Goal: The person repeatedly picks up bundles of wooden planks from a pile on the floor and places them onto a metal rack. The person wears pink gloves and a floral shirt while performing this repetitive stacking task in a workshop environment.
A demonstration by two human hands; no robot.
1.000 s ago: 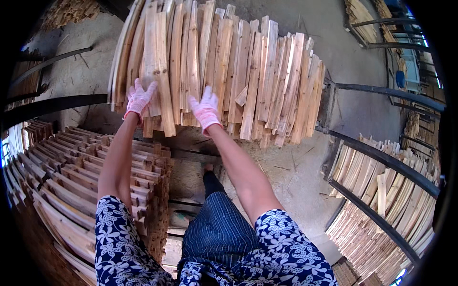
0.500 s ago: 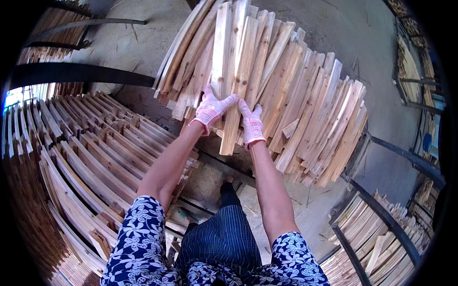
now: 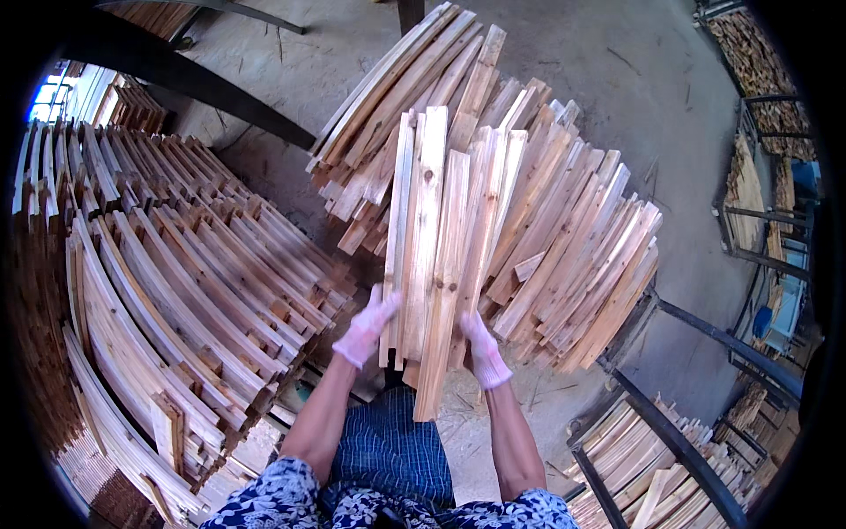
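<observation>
Between my two gloved hands is a bundle of pale wooden strips [image 3: 429, 220], lifted in front of my body with its long ends pointing away. My left hand [image 3: 367, 328] presses against the bundle's left side, and my right hand [image 3: 484, 351] clasps it from the right. One strip juts out nearer to me than the others. Some fingertips are hidden behind the wood, and the left glove is slightly blurred. Just beyond the bundle lies a large loose pile of similar strips [image 3: 577, 251], partly covered by what I hold.
A tall, layered stack of wooden strips [image 3: 189, 291] fills the left side. At lower right, more strips [image 3: 648, 472] lie behind a dark metal frame [image 3: 679, 445]. A dark beam [image 3: 220, 101] crosses at upper left. Concrete floor [image 3: 617, 79] shows beyond the pile.
Both hands have pulled back toward my body and spread farther apart, bringing a bundle of strips off the pile. A gap now shows in the pile where it lay.
</observation>
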